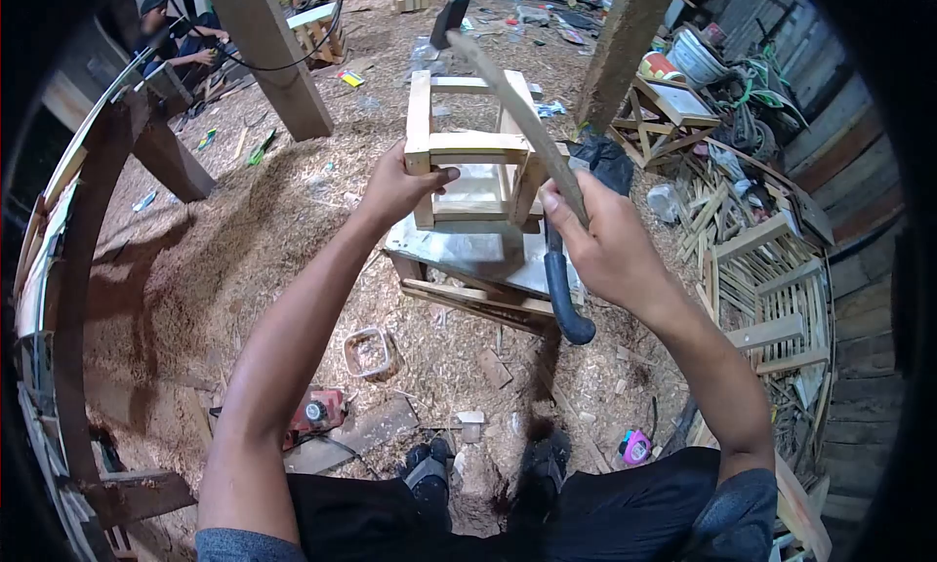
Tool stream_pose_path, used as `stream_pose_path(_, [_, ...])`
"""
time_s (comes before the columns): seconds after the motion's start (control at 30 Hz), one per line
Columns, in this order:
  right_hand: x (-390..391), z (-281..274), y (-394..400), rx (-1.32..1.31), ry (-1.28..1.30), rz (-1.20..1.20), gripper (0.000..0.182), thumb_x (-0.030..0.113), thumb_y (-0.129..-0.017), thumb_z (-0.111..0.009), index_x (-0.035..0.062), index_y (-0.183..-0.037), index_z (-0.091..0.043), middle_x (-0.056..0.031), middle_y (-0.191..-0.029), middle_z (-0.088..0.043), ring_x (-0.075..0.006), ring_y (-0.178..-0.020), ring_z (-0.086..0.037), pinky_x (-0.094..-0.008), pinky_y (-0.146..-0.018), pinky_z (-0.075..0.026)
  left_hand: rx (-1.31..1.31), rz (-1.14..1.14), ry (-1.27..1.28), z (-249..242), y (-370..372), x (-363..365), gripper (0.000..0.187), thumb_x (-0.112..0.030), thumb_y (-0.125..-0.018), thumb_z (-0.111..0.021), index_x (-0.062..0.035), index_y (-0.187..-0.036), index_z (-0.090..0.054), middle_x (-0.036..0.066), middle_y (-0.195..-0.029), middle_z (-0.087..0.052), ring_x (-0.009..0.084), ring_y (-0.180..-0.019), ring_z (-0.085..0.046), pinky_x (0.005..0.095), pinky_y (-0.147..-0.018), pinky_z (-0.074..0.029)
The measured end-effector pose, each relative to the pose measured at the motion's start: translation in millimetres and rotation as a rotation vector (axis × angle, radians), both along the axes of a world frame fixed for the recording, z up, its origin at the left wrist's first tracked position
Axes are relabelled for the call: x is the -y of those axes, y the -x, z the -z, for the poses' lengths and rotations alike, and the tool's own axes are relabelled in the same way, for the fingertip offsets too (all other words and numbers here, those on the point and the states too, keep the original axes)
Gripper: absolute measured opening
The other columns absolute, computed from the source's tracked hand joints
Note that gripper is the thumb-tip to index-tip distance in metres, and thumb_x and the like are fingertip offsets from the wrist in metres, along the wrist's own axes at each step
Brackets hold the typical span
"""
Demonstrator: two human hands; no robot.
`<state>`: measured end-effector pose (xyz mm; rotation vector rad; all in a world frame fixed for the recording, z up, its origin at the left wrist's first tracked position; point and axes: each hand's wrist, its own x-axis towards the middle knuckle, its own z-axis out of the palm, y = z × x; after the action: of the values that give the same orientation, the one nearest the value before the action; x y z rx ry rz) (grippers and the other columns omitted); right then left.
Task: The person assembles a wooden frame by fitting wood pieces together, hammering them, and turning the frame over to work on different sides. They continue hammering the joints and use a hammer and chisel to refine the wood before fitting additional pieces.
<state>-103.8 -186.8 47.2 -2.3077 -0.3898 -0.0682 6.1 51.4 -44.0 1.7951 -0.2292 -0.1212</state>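
Note:
A small wooden frame of light battens stands on a low pale-topped bench. My left hand grips the frame's near left post, fingers wrapped round it. In my right hand is the wooden handle of a hammer, held up over the frame's right side, its dark head at the upper left, apart from the wood. Just below my right hand, a black curved handle sticks out over the bench's right edge; what it belongs to is partly hidden.
Wood shavings cover the ground. Posts rise behind the bench. A plastic tub, a red tool and a pink tape measure lie nearby. Slats pile at right. Another person sits at upper left.

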Motion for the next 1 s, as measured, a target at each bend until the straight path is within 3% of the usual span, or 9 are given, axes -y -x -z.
stream_pose_path(0.07, [1.6, -7.8, 2.7, 0.032, -0.015, 0.027, 0.024, 0.02, -0.096, -0.055, -0.0045, -0.097, -0.057, -0.0239, -0.076, -0.063, -0.0387, -0.07, -0.064, -0.0462, -0.065, -0.047, 0.014, -0.02, -0.025, 2.7, -1.9, 2.6, 0.037, -0.017, -0.081, -0.079, -0.0006, -0.106, -0.058, 0.006, -0.086, -0.068, 0.0129, -0.075, -0.064, 0.0299, -0.074, -0.052])
stream_pose_path(0.13, [8.7, -17.8, 3.6, -0.278, 0.245, -0.076, 0.027, 0.02, -0.097, -0.053, -0.0061, -0.097, -0.055, -0.0266, -0.078, -0.063, -0.0421, -0.075, -0.064, -0.0488, -0.069, -0.048, 0.126, -0.055, -0.049, 9.6, -6.4, 6.6, 0.038, -0.019, -0.08, -0.081, -0.0016, -0.105, -0.058, 0.004, -0.082, -0.065, 0.0121, -0.071, -0.06, 0.0295, -0.069, -0.05])
stream_pose_path(0.27, [3.2, -5.6, 10.7, -0.057, 0.087, 0.023, 0.028, 0.021, -0.098, -0.052, -0.0072, -0.095, -0.053, -0.0283, -0.079, -0.063, -0.0439, -0.081, -0.065, -0.0503, -0.072, -0.048, 0.126, -0.054, -0.041, 5.2, 2.4, 9.2, 0.038, -0.017, -0.08, -0.081, -0.002, -0.105, -0.058, 0.004, -0.085, -0.065, 0.0121, -0.073, -0.059, 0.0293, -0.068, -0.049])
stream_pose_path(0.33, [9.1, -1.4, 3.8, -0.179, 0.342, -0.087, 0.029, 0.021, -0.098, -0.051, -0.0077, -0.095, -0.053, -0.0296, -0.08, -0.062, -0.0455, -0.083, -0.064, -0.0512, -0.073, -0.047, 0.103, -0.047, -0.069, -0.7, 4.2, 11.1, 0.038, -0.017, -0.08, -0.08, -0.0013, -0.106, -0.058, 0.005, -0.088, -0.065, 0.0123, -0.076, -0.06, 0.03, -0.069, -0.049])
stream_pose_path(0.53, [-5.8, 6.1, 6.0, -0.105, 0.036, 0.052, 0.028, 0.021, -0.097, -0.051, -0.0069, -0.093, -0.054, -0.0275, -0.079, -0.063, -0.0456, -0.08, -0.064, -0.0514, -0.073, -0.048, 0.068, -0.044, -0.059, -5.8, 6.8, 12.0, 0.037, -0.013, -0.079, -0.08, 0.0001, -0.107, -0.058, 0.007, -0.091, -0.067, 0.0148, -0.08, -0.062, 0.0315, -0.073, -0.05])
stream_pose_path(0.63, [-0.2, -4.6, -7.2, -0.281, 0.229, -0.062, 0.027, 0.021, -0.098, -0.05, -0.0059, -0.094, -0.054, -0.0267, -0.077, -0.063, -0.0445, -0.078, -0.064, -0.0511, -0.072, -0.048, 0.088, -0.049, -0.074, -2.5, 2.0, 9.0, 0.038, -0.011, -0.08, -0.079, 0.0006, -0.109, -0.059, 0.008, -0.093, -0.067, 0.0155, -0.083, -0.063, 0.0325, -0.075, -0.051])
stream_pose_path(0.77, [-9.1, 5.6, -0.5, 0.083, 0.047, 0.032, 0.029, 0.02, -0.097, -0.051, -0.0077, -0.093, -0.054, -0.0272, -0.074, -0.062, -0.0425, -0.074, -0.065, -0.0498, -0.069, -0.049, 0.085, -0.047, -0.047, 9.7, -4.6, 7.4, 0.04, -0.009, -0.079, -0.078, 0.0006, -0.113, -0.059, 0.009, -0.096, -0.068, 0.0165, -0.089, -0.064, 0.0329, -0.079, -0.051])
stream_pose_path(0.9, [-6.0, 3.9, 17.2, -0.171, 0.189, -0.062, 0.028, 0.019, -0.097, -0.05, -0.0096, -0.096, -0.052, -0.029, -0.075, -0.062, -0.046, -0.077, -0.064, -0.0522, -0.071, -0.048, 0.087, -0.041, -0.22, -2.6, -2.7, 4.6, 0.041, -0.009, -0.078, -0.078, 0.0, -0.114, -0.06, 0.01, -0.101, -0.068, 0.0182, -0.094, -0.064, 0.0359, -0.085, -0.05])
stream_pose_path(1.0, [-10.9, 2.1, 28.3, -0.252, 0.116, 0.032, 0.028, 0.019, -0.096, -0.051, -0.0098, -0.095, -0.053, -0.0302, -0.077, -0.063, -0.0467, -0.078, -0.064, -0.0521, -0.072, -0.048, 0.065, -0.034, -0.107, -2.1, 0.6, 5.5, 0.038, -0.009, -0.079, -0.077, 0.0001, -0.112, -0.062, 0.01, -0.103, -0.069, 0.0187, -0.096, -0.064, 0.0354, -0.086, -0.049])
